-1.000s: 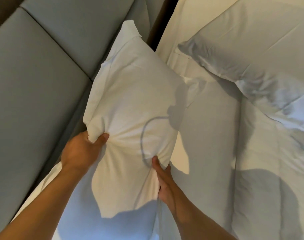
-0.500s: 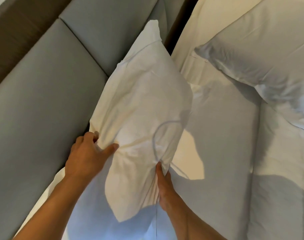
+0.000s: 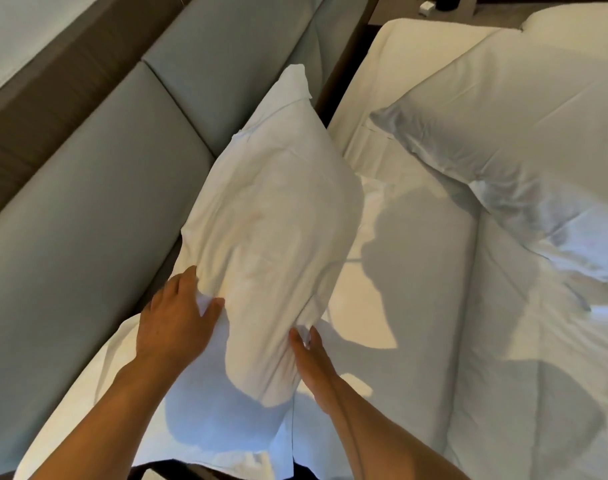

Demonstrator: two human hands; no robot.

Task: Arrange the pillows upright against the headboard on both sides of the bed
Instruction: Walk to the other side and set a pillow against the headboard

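Observation:
A white pillow [image 3: 275, 216] stands tilted on its edge in the middle of the view, its top corner leaning toward the grey padded headboard [image 3: 98, 188]. My left hand [image 3: 176, 318] pinches its lower left edge. My right hand [image 3: 307, 355] grips the lower right edge from below. Another white pillow [image 3: 510, 116] lies flat on the bed at the upper right. The bed's white sheet [image 3: 417, 271] spreads below, with shadows across it.
A folded white duvet [image 3: 545, 341] covers the right side of the bed. A dark gap [image 3: 344, 67] runs between headboard and mattress at the top. A nightstand with small items [image 3: 434, 5] shows at the top edge.
The pillow has swung closer to the headboard and stands more upright. Both hands keep hold of its lower edge; the left hand has shifted its hold.

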